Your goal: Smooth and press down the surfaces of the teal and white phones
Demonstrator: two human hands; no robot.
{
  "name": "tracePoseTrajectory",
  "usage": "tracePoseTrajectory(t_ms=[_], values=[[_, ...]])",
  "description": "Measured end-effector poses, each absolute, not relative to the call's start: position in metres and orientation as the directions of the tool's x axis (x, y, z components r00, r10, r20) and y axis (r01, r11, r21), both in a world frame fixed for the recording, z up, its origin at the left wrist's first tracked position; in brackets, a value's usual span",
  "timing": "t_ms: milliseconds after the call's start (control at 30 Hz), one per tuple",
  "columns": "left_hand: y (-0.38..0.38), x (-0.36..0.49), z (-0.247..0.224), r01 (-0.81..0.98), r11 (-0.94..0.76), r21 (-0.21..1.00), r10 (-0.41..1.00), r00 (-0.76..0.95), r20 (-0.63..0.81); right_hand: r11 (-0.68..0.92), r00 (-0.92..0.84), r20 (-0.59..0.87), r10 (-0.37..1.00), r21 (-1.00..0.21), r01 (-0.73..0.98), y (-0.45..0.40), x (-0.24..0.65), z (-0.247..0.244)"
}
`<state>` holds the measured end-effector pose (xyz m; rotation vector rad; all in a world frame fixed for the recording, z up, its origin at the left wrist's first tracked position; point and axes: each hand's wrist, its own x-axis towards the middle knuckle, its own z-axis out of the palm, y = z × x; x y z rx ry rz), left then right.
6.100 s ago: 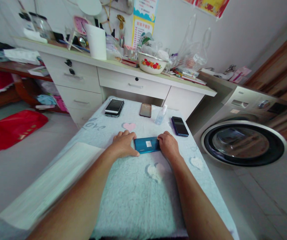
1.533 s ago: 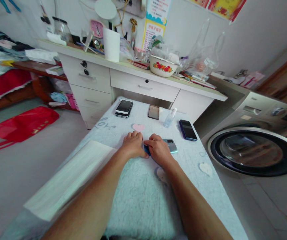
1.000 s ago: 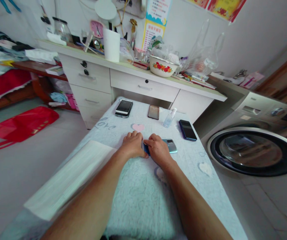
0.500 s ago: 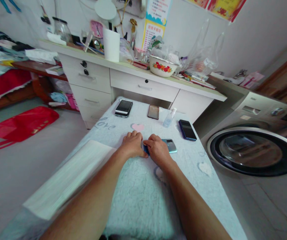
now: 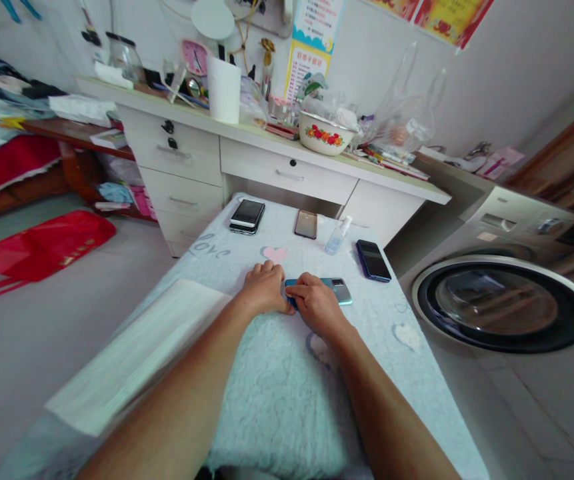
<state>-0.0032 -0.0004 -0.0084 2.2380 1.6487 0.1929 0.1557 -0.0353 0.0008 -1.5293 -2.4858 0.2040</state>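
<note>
Nearest me is the desk (image 5: 279,393), covered with a pale blue cloth printed with hearts and lettering. A long, flat white sheet (image 5: 139,360) runs along its left side, beside my left forearm. At mid-desk, a flat, shiny blue smartphone (image 5: 339,290) lies back up, its dark camera block towards the right. My left hand (image 5: 265,288) sits at the phone's left end, thumb by the near corner and fingers beyond it; I cannot tell whether it grips or only steadies. My right hand (image 5: 317,301) lies over the phone's middle, fingers bent together onto its left part; what is under them is hidden, so I cannot tell if they pinch anything.

Farther right, a dark phone in a blue-edged case (image 5: 373,260) lies screen up. Left of it a clear plastic spray bottle (image 5: 338,236) stands upright, and past that lies a brownish see-through phone case (image 5: 306,225). Far left, a stack of dark-screened phones (image 5: 247,215) rests near the edge. Beyond, a white drawer unit (image 5: 287,175) carries a floral-patterned white bowl (image 5: 324,137) and a white paper roll (image 5: 224,90).
</note>
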Motion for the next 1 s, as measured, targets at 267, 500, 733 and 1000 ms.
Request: tracePoseTrajectory(t_ms=[267, 500, 733, 1000], values=[[-0.001, -0.003, -0.007, 0.897, -0.25, 0.365, 0.946, 0.307, -0.106, 0.373, -0.356, 0.119, 0.927, -0.198, 0.906, -0.032, 0.151, 0.001], [-0.001, -0.004, -0.007, 0.889, -0.264, 0.373, 0.942, 0.321, -0.098, 0.258, -0.235, 0.167, 0.958, -0.138, 0.956, -0.028, 0.155, -0.006], [-0.001, -0.004, -0.007, 0.886, -0.266, 0.381, 0.942, 0.322, -0.091, 0.213, -0.194, 0.16, 0.968, -0.114, 0.97, -0.029, 0.159, -0.005], [-0.001, -0.003, -0.007, 0.891, -0.259, 0.373, 0.943, 0.316, -0.102, 0.399, -0.388, 0.094, 0.917, -0.188, 0.898, -0.044, 0.152, 0.004]])
